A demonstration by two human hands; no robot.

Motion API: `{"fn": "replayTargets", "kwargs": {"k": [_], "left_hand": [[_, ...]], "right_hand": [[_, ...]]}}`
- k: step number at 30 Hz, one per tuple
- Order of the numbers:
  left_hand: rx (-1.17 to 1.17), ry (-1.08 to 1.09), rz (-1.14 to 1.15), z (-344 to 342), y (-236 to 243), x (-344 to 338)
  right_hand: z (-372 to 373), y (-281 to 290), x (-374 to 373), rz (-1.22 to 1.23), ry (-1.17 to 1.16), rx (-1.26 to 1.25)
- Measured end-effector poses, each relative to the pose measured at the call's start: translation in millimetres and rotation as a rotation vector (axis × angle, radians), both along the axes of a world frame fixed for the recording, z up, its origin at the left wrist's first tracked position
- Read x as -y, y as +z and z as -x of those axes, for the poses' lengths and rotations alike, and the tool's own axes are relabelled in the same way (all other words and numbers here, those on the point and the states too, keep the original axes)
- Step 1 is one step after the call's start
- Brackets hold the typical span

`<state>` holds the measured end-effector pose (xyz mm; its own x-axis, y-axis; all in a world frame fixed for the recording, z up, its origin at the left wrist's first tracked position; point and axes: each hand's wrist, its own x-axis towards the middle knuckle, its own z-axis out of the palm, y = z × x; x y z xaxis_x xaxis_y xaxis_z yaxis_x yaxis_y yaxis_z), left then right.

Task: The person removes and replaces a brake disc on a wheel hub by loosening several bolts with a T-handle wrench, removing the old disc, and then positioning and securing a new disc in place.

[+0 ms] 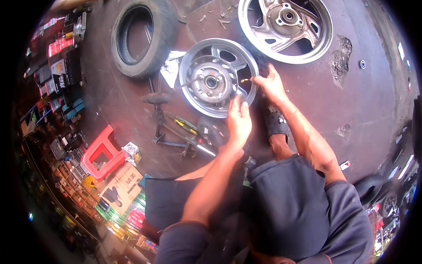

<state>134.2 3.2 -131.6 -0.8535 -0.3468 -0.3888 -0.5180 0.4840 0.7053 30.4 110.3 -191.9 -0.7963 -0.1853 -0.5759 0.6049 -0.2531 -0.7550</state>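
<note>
A silver spoked wheel [211, 82] with a central hub sits in front of me. My left hand [239, 116] is on its lower rim, fingers fairly straight and laid over the edge, thumb hidden. My right hand [266, 83] is at the wheel's right side, thumb and fingers closed on a small brass fitting [245, 80]. Below the wheel lie pliers with yellow-and-black handles [187, 125] and long metal tools [173, 143]. My shoe [277, 119] shows beside the wheel, between my forearms.
A black tyre [165, 39] lies upper left, a second silver wheel [285, 53] upper right. A red plastic stool [96, 160], cardboard box [118, 189] and stacked goods [61, 70] line the left. A white paper [171, 70] and small ring [362, 64] lie on the dark floor [325, 101].
</note>
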Motion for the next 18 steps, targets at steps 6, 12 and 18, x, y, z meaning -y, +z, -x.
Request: {"fn": "replayTargets", "kwargs": {"k": [6,12,18], "left_hand": [[-0.179,0.256,0.027,-4.3,-15.0,-23.3],[-0.620,0.139,0.383,-14.6,79.3,13.2],[-0.721,0.168,0.810,33.7,135.5,104.0]], "right_hand": [[1.9,-5.0,-4.0,-0.099,0.171,-0.044],[-18.9,11.3,-0.9,-0.687,0.390,-0.380],[-19.1,15.0,11.4,-0.826,0.387,-0.426]]}}
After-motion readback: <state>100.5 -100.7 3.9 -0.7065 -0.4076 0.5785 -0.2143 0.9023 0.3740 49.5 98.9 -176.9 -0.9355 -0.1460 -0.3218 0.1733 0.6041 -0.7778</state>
